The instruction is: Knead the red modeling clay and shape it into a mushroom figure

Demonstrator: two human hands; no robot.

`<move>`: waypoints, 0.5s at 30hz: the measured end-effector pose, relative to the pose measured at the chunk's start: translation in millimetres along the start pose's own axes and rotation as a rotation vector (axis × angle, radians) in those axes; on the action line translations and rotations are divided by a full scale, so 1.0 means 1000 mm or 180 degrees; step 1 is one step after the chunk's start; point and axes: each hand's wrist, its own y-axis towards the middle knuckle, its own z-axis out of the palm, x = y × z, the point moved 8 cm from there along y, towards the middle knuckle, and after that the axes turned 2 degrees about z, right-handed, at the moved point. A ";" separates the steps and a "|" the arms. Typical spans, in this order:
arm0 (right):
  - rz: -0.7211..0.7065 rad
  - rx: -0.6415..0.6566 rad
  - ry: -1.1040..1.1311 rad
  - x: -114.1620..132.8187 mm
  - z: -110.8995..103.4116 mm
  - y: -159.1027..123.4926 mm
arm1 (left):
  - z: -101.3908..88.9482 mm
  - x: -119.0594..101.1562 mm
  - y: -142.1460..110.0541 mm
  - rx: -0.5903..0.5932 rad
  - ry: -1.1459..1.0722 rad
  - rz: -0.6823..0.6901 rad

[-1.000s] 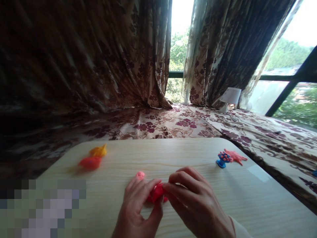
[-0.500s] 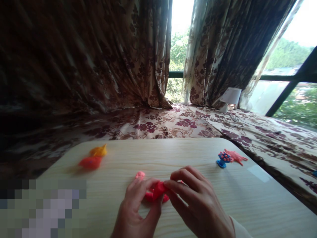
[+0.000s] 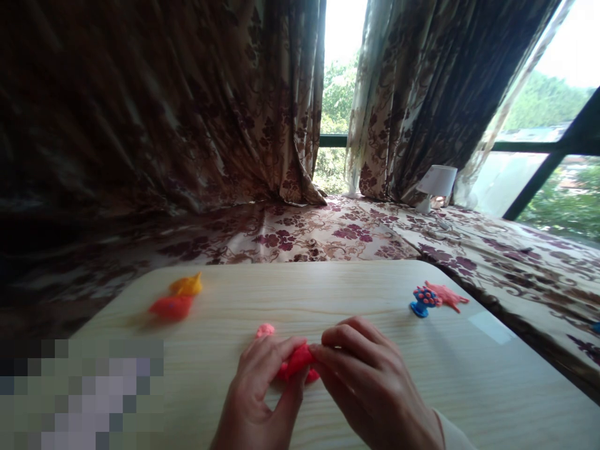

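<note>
A lump of red modelling clay (image 3: 300, 357) is held between my two hands above the table. My left hand (image 3: 265, 381) is closed on its left side, thumb below and fingers on top. My right hand (image 3: 370, 369) pinches the lump's right end between thumb and fingertips. More red clay (image 3: 312, 376) shows just beneath the lump, partly hidden by my fingers; whether the two are joined I cannot tell. A pink clay piece (image 3: 265, 329) lies just beyond my left fingers.
On the pale wooden table (image 3: 290, 290), an orange-yellow clay shape (image 3: 186, 285) and a red one (image 3: 171, 307) sit at left. A blue stand with pink dots (image 3: 424, 299) and a pink branched piece (image 3: 447, 295) are at right. A white lamp (image 3: 437, 181) stands behind.
The red lump has tilted and now looks flatter and lower between my fingers. My right hand has shifted very slightly; the other things stay where they were.
</note>
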 end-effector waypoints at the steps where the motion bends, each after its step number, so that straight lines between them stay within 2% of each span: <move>1: 0.0038 0.0024 -0.0001 -0.001 0.001 0.000 | 0.000 0.000 0.000 0.0006 -0.0014 0.0010; 6: 0.0151 0.0159 0.0028 -0.005 0.005 -0.002 | -0.001 -0.004 0.001 -0.0011 0.0028 0.0201; 11: 0.0010 0.0053 0.0081 -0.001 0.002 -0.001 | 0.001 -0.004 0.000 0.0037 0.0147 0.0170; 15: 0.0091 0.0081 0.0122 -0.003 0.003 -0.001 | 0.003 -0.001 0.000 0.0090 0.0220 0.0087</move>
